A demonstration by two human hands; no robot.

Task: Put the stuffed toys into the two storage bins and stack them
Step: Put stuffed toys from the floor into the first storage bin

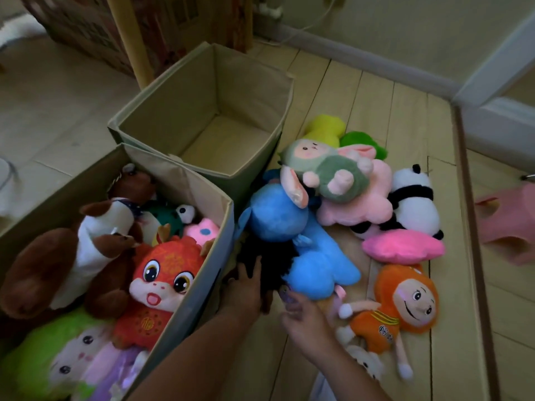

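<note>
We take the near storage bin (202, 287) as our landmark: it is already packed with toys, a brown-and-white plush dog (72, 256) the biggest of them, a red dragon plush (162, 273) against its right wall. Behind it, touching its far corner, the second storage bin (139, 123) holds nothing, so we judge the first bin done and the filling of the second about to begin.

To the right of the near bin the remaining toys lie heaped on the wooden floor (362, 91): a blue plush (292, 235) largest, then a pink plush (362, 204), a panda (411, 204), an orange doll (399, 305) and a green-suited doll (333, 172) on top of the heap.

Our left hand (244, 287) presses spread fingers into a black furry toy (269, 256) just beside the bin's wall, not yet curled round it. Our right hand (304, 316) reaches in below the blue plush; motion blur leaves its grasp unclear, possibly nothing held.

Next we need a firm two-handed grip, then a lift over into the far bin.

The dragon's chest bears a gold character and the orange doll's shirt some dark characters, both too soft to read.
</note>
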